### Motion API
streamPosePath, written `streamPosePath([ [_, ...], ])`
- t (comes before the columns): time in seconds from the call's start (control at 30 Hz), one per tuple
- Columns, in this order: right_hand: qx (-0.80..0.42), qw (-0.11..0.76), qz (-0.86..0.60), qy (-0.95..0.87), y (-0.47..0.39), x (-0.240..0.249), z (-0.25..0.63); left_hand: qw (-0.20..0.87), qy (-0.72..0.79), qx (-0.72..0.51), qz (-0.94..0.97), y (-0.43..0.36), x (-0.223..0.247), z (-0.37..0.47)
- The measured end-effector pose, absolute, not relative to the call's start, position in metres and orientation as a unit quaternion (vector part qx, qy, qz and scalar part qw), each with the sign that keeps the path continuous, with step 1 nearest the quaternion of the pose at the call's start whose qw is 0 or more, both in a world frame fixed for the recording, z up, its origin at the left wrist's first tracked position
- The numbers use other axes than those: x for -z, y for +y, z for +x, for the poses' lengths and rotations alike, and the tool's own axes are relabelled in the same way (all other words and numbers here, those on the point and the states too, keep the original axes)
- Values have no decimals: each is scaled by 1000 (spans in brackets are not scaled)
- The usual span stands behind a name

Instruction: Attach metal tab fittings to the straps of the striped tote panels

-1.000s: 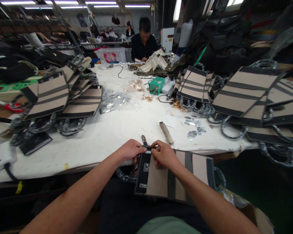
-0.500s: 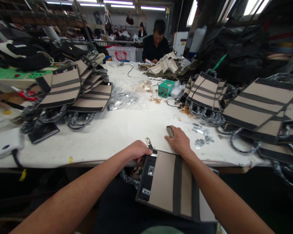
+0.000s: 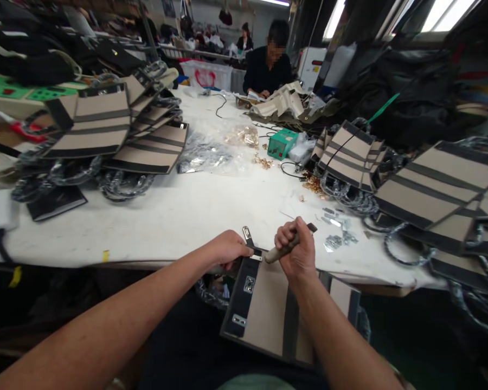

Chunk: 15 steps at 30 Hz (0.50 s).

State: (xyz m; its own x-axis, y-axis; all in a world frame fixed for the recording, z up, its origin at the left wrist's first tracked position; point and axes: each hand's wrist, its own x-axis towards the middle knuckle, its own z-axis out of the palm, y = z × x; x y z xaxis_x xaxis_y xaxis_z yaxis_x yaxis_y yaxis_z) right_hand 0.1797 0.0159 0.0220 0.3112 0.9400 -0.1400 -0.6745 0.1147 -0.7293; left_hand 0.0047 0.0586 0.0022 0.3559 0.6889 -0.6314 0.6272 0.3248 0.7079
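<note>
A beige bag panel (image 3: 268, 303) with dark grey stripes rests tilted over my lap, its upper edge at the table's front edge. Metal fittings (image 3: 249, 284) sit along its black left strip. My left hand (image 3: 231, 249) pinches the panel's top left corner beside a small metal plate (image 3: 256, 258). Just above that corner, a strap end with a metal piece (image 3: 247, 234) sticks up. In my right hand (image 3: 296, 249), closed in a fist, is a short grey-brown stick-like tool (image 3: 275, 253) with a dark far end. Its lower tip is close to the metal plate; whether they touch, I cannot tell.
Stacked bag panels with plastic-wrapped handles stand on the left (image 3: 101, 119) and right (image 3: 427, 179) of the white table (image 3: 166, 216). Flat metal parts (image 3: 335, 241) lie right of my hands. Farther back are a green box (image 3: 282, 143), plastic bags (image 3: 207, 154) and a seated person (image 3: 268, 65).
My right hand has turned upward and swung the tool's tip down and left to the panel's corner. My left hand keeps its pinch. The camera view has shifted slightly.
</note>
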Motion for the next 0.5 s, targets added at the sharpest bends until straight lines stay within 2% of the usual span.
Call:
streamPosePath([
  [0.2, -517, 745, -387, -166, 15, -4, 171, 587, 562, -33, 582, 56, -6, 5],
  [0.5, -501, 755, -357, -228, 12, -5, 164, 588, 562, -26, 581, 57, -4, 5],
])
